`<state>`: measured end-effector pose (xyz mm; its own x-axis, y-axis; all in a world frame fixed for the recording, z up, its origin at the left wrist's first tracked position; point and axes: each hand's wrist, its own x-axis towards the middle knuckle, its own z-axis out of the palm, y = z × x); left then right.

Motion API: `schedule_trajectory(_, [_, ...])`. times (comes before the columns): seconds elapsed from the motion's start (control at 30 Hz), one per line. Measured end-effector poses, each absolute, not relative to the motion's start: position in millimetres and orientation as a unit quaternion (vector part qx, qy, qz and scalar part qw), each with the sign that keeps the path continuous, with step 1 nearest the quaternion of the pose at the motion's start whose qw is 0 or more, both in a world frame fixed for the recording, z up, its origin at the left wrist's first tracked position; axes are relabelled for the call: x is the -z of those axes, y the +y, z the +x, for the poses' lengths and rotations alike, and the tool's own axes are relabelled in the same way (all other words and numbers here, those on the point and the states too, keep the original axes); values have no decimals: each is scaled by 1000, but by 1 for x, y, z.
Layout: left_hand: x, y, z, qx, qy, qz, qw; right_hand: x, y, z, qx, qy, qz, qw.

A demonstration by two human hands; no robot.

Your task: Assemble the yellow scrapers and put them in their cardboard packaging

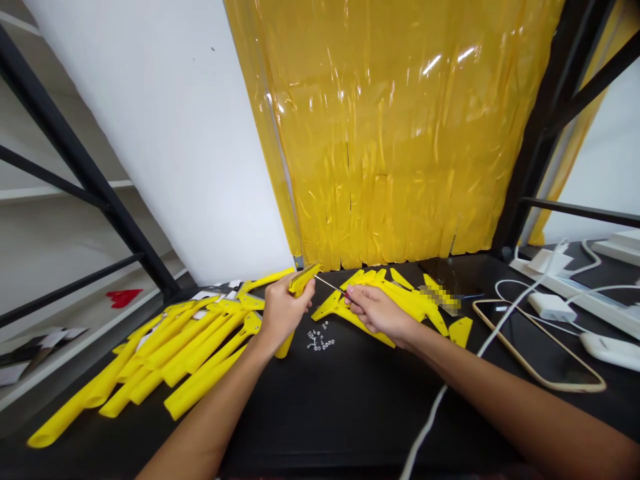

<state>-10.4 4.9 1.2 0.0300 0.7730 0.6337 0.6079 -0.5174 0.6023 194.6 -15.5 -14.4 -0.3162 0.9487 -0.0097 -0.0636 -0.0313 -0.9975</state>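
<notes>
My left hand (285, 310) is wrapped round a yellow plastic part (303, 280), whose flat end rises above the fingers and whose tube end shows below the hand. In my right hand (377, 310) is a screwdriver (327, 283) with a thin metal shaft, held at a slant. Its tip reaches the flat end of the yellow part; whether it sits in a screw I cannot tell. Below and between the hands lies a small scatter of screws and nuts (320, 339) on the black table (325, 407).
Several yellow tubes with flat ends (200, 347) lie at the left. More yellow pieces (400, 300) are piled behind my right hand. A phone (537, 343), a white charger (550, 307) and a power strip (600, 300) are at the right. A white cable (435, 413) crosses my right forearm.
</notes>
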Motion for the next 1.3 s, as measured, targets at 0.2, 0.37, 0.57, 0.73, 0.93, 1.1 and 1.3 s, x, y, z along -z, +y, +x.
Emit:
schedule_trajectory(0.2, [-3,6,-12,-492,500,709,69,14,-13,197,-575,-572,-387,439])
schedule_trajectory(0.37, [-2,6,-12,-492,494,713,77,23,-5,199,-463,-645,-382,473])
schedule_trajectory(0.57, [-2,5,-10,-459,501,730,73,20,-13,204,-189,-754,-464,425])
schedule_trajectory(0.73, [0,3,-9,-457,492,735,98,16,-15,200,-304,-708,-447,453])
schedule_trajectory(0.93, [2,4,-9,-476,470,737,95,3,-18,202,-762,-413,-354,350])
schedule_trajectory(1.1, [-7,-2,-10,-507,414,753,61,1,-21,207,-838,-368,-280,291])
schedule_trajectory(1.3, [-16,0,-11,-549,432,708,100,9,-17,212,-721,-560,-248,324])
